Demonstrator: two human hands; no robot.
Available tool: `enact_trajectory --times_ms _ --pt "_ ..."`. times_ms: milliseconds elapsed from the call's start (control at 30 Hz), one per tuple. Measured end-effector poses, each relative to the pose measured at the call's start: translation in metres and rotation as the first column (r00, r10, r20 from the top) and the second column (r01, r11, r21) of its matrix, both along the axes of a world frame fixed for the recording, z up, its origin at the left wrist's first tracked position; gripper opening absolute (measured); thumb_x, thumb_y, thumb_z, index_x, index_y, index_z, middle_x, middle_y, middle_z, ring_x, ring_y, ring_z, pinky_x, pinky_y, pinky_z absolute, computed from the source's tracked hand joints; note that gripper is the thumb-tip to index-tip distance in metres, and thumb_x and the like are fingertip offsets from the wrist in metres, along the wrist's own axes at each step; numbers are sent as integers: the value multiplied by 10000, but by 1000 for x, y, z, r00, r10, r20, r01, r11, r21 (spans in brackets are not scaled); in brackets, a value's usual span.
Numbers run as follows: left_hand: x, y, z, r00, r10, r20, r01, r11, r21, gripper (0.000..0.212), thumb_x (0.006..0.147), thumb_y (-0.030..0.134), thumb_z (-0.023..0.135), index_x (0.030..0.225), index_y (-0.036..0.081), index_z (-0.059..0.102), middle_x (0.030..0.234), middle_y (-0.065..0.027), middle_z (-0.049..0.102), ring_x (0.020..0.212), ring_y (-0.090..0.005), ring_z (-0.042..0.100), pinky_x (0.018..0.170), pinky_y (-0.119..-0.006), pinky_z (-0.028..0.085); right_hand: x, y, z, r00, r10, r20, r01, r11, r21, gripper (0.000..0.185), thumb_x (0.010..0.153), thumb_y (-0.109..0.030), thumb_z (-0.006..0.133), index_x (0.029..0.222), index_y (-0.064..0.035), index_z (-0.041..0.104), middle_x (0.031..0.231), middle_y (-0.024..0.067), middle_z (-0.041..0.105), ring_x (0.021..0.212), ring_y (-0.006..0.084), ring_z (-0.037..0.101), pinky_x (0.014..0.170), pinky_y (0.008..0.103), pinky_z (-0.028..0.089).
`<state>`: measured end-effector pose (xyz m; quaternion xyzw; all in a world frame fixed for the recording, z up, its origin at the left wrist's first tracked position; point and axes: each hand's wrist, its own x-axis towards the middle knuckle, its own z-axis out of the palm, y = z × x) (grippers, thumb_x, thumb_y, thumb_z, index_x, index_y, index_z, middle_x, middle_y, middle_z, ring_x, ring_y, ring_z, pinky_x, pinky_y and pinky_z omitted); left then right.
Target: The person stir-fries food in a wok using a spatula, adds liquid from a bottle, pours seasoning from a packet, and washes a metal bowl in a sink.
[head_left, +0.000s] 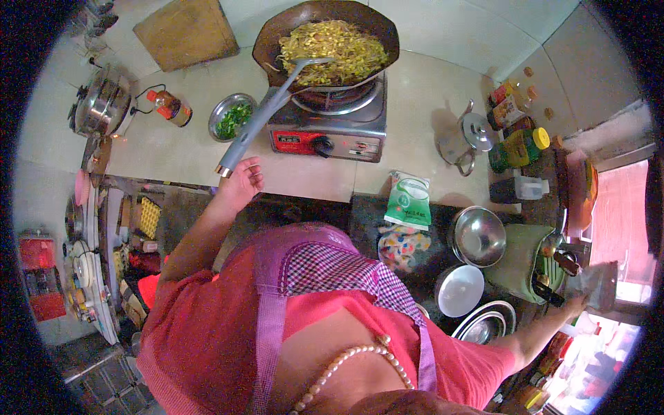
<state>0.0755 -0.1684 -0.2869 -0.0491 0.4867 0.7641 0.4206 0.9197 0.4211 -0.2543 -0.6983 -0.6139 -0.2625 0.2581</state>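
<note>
A dark wok (262, 46) holds bean sprouts (337, 49) on a portable gas stove (332, 140). A grey-handled spatula (259, 114) lies across the wok's rim, its head on the sprouts. My left hand (248, 179) is beside the handle's end, fingers apart and slightly curled; no grip on the handle shows. Left of the stove is a metal bowl of chopped greens (233, 122). My right hand (577, 306) reaches far right, near a blurred greyish, see-through thing (599, 285) and a utensil holder (550, 259); its fingers are unclear.
A cutting board (187, 33), steamer pot (101, 101) and sauce bottle (170, 109) are at left. To the right are a lidded metal pot (477, 132), oil bottle (519, 148), green-white packet (409, 199), spotted cloth (402, 249), metal bowl (480, 236) and white bowl (460, 290).
</note>
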Motion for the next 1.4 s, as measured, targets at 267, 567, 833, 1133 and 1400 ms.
enact_trajectory --times_ms 267,567,833,1133,1400 --pt "-43 -1 -23 986 110 128 -119 991 60 477 845 490 411 968 39 506 737 -65 512 614 -199 495 585 -351 430 -121 -115 218 874 103 475 -363 788 497 283 829 -200 472 1098 -137 535 948 89 606 806 191 596 693 283 472" --pt "-36 44 30 1000 -20 -8 20 1000 1 451 881 440 355 937 32 538 810 -88 547 745 -184 523 739 -300 423 -530 -181 229 878 434 204 -372 885 -281 271 814 -147 436 1062 -148 545 932 89 596 763 243 588 668 365 458" --pt "-53 0 19 990 6 143 -47 957 287 384 879 400 392 922 38 512 749 -37 464 682 -164 442 645 -291 382 -754 -212 211 534 821 200 -806 566 -173 300 833 -425 434 858 -133 495 804 145 594 729 376 557 600 451 439" --pt "-76 -57 2 980 125 158 -162 955 250 394 871 428 409 929 52 508 764 -22 465 692 -142 439 642 -277 380 -805 -213 194 498 812 303 -791 569 -226 260 843 -408 415 872 -168 510 827 90 610 730 329 583 610 425 457" --pt "-84 -56 7 982 99 161 -149 929 338 380 870 420 414 929 55 502 762 -18 468 689 -136 439 645 -273 378 -814 -214 189 519 800 301 -791 583 -185 266 850 -418 394 897 -180 505 852 88 610 763 327 581 616 416 460"
